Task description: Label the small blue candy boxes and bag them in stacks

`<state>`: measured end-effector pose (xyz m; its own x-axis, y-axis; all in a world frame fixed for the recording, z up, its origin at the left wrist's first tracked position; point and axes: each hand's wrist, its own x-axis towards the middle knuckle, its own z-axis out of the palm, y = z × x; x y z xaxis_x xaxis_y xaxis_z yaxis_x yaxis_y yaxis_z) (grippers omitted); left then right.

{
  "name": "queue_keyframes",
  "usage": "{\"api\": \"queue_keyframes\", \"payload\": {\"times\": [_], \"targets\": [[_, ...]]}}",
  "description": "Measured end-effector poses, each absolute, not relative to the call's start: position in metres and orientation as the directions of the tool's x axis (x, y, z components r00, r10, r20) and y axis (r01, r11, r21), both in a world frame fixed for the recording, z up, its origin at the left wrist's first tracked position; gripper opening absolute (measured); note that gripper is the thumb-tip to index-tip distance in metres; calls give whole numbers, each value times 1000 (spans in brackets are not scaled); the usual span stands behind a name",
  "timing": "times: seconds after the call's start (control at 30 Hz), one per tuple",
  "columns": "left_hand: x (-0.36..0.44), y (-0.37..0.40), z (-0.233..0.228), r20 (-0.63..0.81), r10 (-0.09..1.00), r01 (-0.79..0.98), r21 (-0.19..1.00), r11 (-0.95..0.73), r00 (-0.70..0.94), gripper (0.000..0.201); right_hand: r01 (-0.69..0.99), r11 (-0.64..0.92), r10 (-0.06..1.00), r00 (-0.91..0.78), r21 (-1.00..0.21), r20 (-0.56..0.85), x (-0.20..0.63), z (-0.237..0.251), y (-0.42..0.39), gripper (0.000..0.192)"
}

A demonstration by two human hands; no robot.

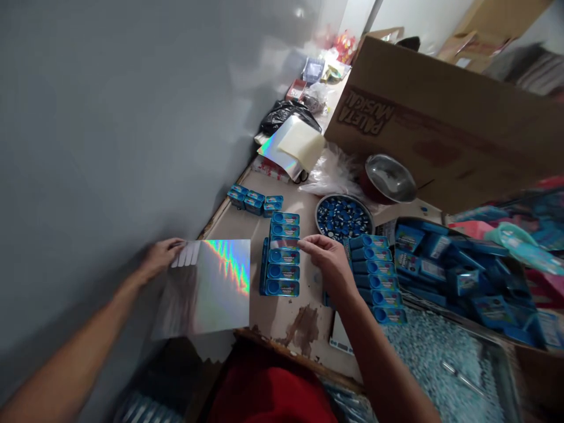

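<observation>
My left hand [161, 257] holds the top left corner of a shiny holographic sticker sheet [211, 288] that hangs over the table's left edge by the grey wall. My right hand [330, 261] pinches a small holographic sticker strip [284, 242] and presses it on the third box in a column of small blue boxes [282, 254] on the worn table [282, 317]. A second column of the same blue boxes [374, 276] lies right of that hand.
A metal bowl of blue pieces [343, 216], a second bowl [390, 178], a tray of blue boxes [462, 270], a large cardboard box [440, 117], more holographic sheets [291, 147], and three blue boxes [255, 201] sit farther back. My red clothing [268, 388] is below.
</observation>
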<state>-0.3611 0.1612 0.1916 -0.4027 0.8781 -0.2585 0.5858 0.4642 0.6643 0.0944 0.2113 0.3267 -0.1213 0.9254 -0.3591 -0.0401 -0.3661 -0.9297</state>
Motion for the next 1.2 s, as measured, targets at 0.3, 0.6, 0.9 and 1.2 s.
{"api": "queue_keyframes", "payload": {"times": [0.3, 0.6, 0.9, 1.2], "targets": [[-191, 224, 252, -25, 961, 253, 963, 98, -277, 58, -59, -397, 906, -183, -916, -381, 61, 332, 247, 34], [-153, 238, 276, -256, 966, -154, 957, 247, -43, 42, 49, -341, 931, -121, -939, -344, 49, 331, 256, 35], [-147, 266, 266, -265, 947, 9, 962, 272, -182, 42, 585, -76, 997, 47, -807, -59, 45, 281, 291, 29], [-149, 279, 252, -337, 929, -40, 941, 335, -151, 47, 699, -108, 993, 49, -707, -103, 43, 277, 299, 26]]}}
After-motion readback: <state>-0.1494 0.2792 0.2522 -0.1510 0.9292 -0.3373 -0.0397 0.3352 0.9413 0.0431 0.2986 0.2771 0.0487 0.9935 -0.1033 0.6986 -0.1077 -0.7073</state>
